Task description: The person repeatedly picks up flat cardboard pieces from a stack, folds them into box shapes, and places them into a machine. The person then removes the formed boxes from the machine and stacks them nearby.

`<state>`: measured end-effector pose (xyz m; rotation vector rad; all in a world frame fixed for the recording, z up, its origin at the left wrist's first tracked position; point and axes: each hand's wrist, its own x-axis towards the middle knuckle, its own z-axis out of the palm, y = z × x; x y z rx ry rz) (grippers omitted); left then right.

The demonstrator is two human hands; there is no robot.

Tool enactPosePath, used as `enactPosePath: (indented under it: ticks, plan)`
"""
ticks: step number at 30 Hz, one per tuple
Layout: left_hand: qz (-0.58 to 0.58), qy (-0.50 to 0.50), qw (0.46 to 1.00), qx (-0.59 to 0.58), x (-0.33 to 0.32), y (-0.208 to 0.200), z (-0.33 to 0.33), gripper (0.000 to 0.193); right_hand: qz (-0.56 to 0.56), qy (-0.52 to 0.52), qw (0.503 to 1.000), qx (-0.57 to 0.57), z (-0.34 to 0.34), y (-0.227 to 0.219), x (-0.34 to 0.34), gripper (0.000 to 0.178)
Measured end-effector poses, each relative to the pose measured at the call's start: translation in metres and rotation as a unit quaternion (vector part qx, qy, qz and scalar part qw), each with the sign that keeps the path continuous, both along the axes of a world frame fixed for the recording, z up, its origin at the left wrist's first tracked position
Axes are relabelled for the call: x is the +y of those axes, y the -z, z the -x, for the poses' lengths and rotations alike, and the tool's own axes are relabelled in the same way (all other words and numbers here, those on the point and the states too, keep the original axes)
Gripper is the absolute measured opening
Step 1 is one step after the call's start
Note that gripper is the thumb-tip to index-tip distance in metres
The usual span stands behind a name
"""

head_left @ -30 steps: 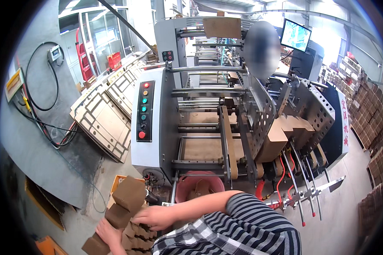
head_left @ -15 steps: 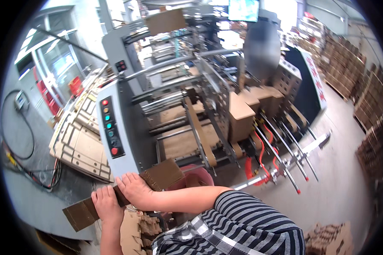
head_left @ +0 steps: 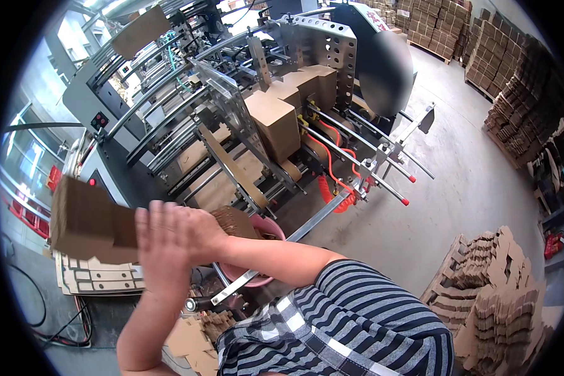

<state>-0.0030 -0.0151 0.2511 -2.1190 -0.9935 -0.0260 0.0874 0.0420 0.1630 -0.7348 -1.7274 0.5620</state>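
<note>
A bundle of brown cardboard blanks [head_left: 91,219] is held up at the left, tilted, with its layered edges showing. Across its middle lie both of my hands, close together. My left hand [head_left: 164,250] is smeared by motion, its fingers pointing up along the cardboard; how firmly they grip is hard to see. Partly behind it, my right hand [head_left: 202,235] is closed on the bundle, fingertips hidden. Another end of the cardboard [head_left: 233,222] sticks out past my right hand, above a pink tub [head_left: 274,233].
Ahead stands a machine with rails, belts and a block of stacked cardboard [head_left: 274,119]. Rods with red tips [head_left: 388,191] jut out to the right. Cut cardboard stacks [head_left: 492,294] stand at the lower right, bundled pallets [head_left: 498,53] farther back. Cables [head_left: 37,313] lie at the lower left.
The cardboard bundle has been raised and tilted, so its left end is higher and shows more face. My hands have moved closer together. The view has swung to the right.
</note>
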Motion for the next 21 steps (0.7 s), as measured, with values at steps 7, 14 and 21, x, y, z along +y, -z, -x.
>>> enactPosePath:
  ticks: [7,14,21]
  plan:
    - [-0.021,0.142,0.978,-0.154,-0.064,-0.004,-0.022,0.048,0.280,-0.197,0.923,0.178,-0.056,0.039,0.018,0.065]
    - [-0.057,-0.096,0.788,-0.605,-0.069,0.063,0.002,0.069,0.472,-0.309,0.724,0.397,-0.107,0.057,0.039,0.063]
    - [0.249,-0.100,0.485,-0.833,-0.015,0.140,-0.025,0.066,0.345,-0.349,0.744,0.453,-0.185,0.039,0.076,0.061]
